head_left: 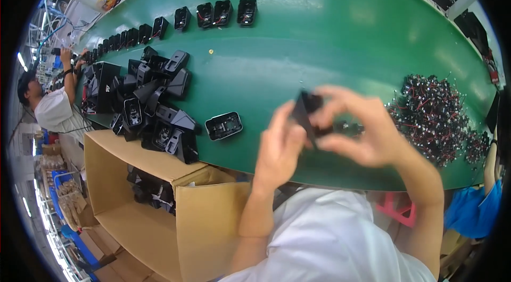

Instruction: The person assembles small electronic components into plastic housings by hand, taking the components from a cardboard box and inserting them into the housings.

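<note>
Above the table's near edge, my left hand (279, 149) grips a black plastic housing (303, 114), thumb in front and fingers behind. The housing is tilted, seen nearly edge-on and slightly blurred. My right hand (372, 127) curls in from the right, its thumb and fingertips bent together at the housing's side. Anything small between those fingertips is hidden. Left of my hands, a single open black housing (223, 125) lies on the green table (287, 58), its hollow inside facing up.
Black housings lie heaped (159, 101) at left, above an open cardboard box (133, 223) with black parts inside. A row of housings (222, 13) runs along the far side. Small wired parts (434, 119) are piled at right. A co-worker (56, 104) sits left; a blue sleeve (474, 210) shows right.
</note>
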The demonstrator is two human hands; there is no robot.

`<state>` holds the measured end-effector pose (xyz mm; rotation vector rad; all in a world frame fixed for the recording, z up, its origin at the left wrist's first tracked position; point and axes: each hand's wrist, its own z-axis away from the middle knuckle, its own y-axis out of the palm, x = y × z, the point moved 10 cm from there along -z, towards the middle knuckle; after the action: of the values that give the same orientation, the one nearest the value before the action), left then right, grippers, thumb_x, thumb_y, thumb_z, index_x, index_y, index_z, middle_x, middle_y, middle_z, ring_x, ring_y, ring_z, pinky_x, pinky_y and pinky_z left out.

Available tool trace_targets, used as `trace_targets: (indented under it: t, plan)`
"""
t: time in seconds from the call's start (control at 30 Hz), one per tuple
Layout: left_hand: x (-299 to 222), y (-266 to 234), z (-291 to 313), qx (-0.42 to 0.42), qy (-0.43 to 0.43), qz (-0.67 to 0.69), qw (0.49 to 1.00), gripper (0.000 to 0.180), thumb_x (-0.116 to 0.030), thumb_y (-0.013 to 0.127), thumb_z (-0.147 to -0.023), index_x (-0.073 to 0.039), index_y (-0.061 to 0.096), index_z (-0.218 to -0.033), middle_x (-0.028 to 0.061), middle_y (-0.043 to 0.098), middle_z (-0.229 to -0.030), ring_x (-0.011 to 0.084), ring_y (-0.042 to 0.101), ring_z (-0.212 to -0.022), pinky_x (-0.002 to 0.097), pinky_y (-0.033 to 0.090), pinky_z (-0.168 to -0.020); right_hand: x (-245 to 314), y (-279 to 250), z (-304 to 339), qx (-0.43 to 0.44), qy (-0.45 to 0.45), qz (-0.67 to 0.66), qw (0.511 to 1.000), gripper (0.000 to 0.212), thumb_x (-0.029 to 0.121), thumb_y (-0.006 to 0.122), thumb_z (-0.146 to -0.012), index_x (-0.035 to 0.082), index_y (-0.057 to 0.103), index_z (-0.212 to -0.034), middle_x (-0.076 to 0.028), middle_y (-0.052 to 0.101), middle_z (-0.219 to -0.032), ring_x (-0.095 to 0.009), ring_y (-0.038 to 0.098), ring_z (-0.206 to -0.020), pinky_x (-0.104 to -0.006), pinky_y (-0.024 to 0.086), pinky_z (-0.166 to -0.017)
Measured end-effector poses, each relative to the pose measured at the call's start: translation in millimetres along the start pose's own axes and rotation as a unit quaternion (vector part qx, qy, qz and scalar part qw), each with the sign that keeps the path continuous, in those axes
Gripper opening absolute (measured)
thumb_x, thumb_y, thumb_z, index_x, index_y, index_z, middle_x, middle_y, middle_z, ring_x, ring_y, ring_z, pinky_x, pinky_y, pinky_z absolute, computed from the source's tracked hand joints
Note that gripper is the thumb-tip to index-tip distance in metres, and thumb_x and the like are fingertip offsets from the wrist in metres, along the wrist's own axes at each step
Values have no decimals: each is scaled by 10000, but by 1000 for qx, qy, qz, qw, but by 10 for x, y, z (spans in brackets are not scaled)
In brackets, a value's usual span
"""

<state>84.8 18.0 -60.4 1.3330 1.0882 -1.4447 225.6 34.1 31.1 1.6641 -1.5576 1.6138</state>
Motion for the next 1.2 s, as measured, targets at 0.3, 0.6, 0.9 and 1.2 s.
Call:
trace_targets:
  t: [0.3,0.6,0.9,1.2]
  plan:
    - [-362,-881,305,-312,90,-472,820,609,-178,750,-816,-45,502,-1356,169,476,-1407,421,345,-1374,547,297,-1105,-1259,-136,-1709,-70,-98,345,931,301,121,774,-779,67,540,-960,-103,686,-886,-332,643,-951,-472,494,-831]
    - [-164,-1045,275,-281,55,-530,798,598,-167,763,-794,-75,539,-1341,98,500,-1435,357,337,-1432,532,234,-1151,-533,-449,-1239,-79,-161,419,890,297,161,765,-802,79,607,-1040,-119,682,-1009,-362,631,-1004,-461,504,-902]
    - [-395,-473,132,-205,144,-477,842,479,-75,735,-787,-65,608,-1248,123,515,-1417,421,381,-1389,538,291,-1140,-368,-169,531,123,96,339,928,295,116,774,-745,87,671,-1020,-56,659,-1025,-290,603,-971,-405,486,-863]
    - [-194,-582,103,-173,106,-411,889,701,-125,862,-672,-58,568,-1305,145,511,-1382,341,524,-1216,428,429,-1043,-521,-47,523,29,67,293,953,215,120,785,-762,86,672,-941,-46,647,-911,-266,589,-899,-386,461,-798]
